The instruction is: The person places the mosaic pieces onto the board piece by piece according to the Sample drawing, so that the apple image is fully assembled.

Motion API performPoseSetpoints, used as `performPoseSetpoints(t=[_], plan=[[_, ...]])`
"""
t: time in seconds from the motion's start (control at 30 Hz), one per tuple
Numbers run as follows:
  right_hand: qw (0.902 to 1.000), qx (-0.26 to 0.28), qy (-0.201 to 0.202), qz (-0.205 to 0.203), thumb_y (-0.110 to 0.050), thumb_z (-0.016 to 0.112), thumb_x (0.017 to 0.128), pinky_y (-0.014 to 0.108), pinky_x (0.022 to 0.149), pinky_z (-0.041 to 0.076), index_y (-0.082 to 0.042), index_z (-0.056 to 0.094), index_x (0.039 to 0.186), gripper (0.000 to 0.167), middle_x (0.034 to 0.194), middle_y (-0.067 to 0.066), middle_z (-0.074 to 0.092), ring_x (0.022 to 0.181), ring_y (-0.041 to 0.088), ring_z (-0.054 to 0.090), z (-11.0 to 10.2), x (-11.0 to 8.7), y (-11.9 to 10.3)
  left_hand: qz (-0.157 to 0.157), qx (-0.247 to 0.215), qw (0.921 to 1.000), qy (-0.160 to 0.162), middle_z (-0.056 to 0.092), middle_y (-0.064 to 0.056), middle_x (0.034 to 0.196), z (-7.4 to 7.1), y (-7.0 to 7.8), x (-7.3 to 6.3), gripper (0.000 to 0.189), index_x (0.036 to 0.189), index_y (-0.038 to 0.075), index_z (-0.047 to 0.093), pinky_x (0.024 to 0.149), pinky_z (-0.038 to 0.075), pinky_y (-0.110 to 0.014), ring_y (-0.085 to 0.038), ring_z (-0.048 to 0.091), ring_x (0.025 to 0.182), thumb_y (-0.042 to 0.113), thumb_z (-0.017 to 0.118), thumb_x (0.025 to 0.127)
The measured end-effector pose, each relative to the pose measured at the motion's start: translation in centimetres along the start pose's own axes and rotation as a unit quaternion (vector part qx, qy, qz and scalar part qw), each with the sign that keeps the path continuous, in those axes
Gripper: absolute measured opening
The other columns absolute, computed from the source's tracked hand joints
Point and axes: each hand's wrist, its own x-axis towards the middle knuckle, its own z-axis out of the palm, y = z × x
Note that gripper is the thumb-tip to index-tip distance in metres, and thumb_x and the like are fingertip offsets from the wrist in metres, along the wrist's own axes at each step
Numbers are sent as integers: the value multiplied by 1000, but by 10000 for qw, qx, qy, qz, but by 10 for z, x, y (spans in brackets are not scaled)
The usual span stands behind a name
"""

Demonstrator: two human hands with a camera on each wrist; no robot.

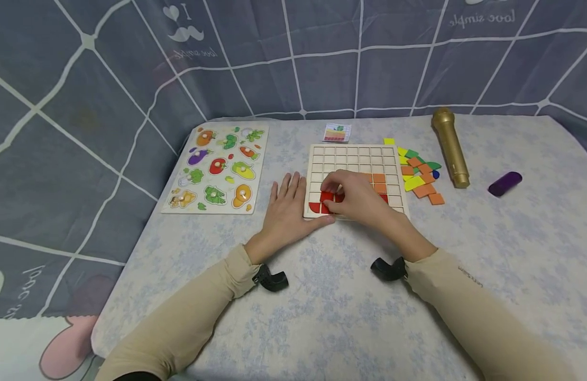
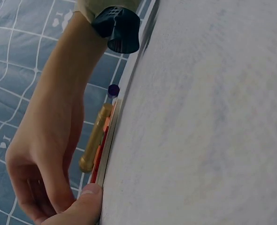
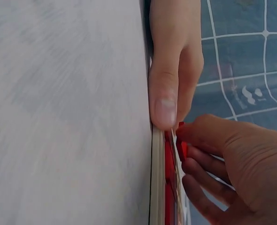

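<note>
A wooden grid board (image 1: 349, 159) lies on the table in the head view, with red and orange tiles (image 1: 379, 178) in its nearer rows. My left hand (image 1: 285, 217) rests at the board's left near corner, its fingers straight and its thumb along the near edge. Over the board's lower left, my right hand (image 1: 362, 200) pinches a red tile (image 3: 181, 146) between thumb and fingers. In the right wrist view that tile stands tilted just above the board. Beneath it sits a rounded red piece (image 1: 314, 207) in the corner cell. The right hand hides part of the red row.
Loose yellow, green and orange tiles (image 1: 423, 190) lie in a pile right of the board. Beyond are a gold microphone-shaped object (image 1: 451, 148) and a purple cylinder (image 1: 505, 184). A vegetable puzzle board (image 1: 212, 182) lies left; a small picture card (image 1: 337, 133) lies behind the grid.
</note>
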Motion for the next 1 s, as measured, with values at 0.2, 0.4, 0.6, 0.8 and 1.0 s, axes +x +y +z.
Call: performPoseSetpoints(t=[0.2, 0.4, 0.6, 0.8, 1.0], plan=[[9998, 186, -66, -2, -5, 80, 90, 39, 85, 57, -4, 75, 103, 14, 97, 8, 75, 91, 23, 69, 12, 13, -3, 5, 98, 10000, 17, 14, -15, 177, 0, 0, -1, 124, 168, 3, 20, 133, 0, -55, -32, 5, 166, 87, 58, 85], [9994, 351, -3, 7, -4, 78, 92, 39, 82, 58, -6, 77, 98, 7, 92, 6, 75, 86, 21, 70, 19, 15, -3, 20, 51, 10000, 38, 15, -16, 176, 0, 0, -1, 123, 168, 3, 21, 133, 0, -55, -32, 5, 165, 85, 60, 85], [9990, 435, 115, 36, -5, 78, 93, 37, 81, 59, -5, 78, 97, 4, 93, 6, 76, 84, 20, 71, 19, 11, -5, 26, 85, 9999, 51, 16, -16, 176, 1, 0, 0, 124, 168, 3, 21, 133, 1, -55, -32, 6, 165, 85, 60, 85], [9984, 454, 230, 247, -6, 76, 95, 42, 87, 61, -4, 78, 100, 5, 101, 9, 75, 91, 24, 72, 6, 4, -1, 40, 39, 10000, 45, 15, -17, 176, 0, 1, 0, 124, 168, 2, 20, 133, 1, -55, -33, 6, 165, 85, 60, 85], [9950, 33, 734, 676, -6, 71, 96, 47, 88, 59, -3, 79, 107, 13, 106, 13, 77, 92, 30, 73, -23, -10, 16, 43, -72, 10000, 19, 15, -18, 176, 0, 1, 0, 123, 168, 1, 20, 133, 2, -55, -33, 6, 165, 82, 62, 86]])
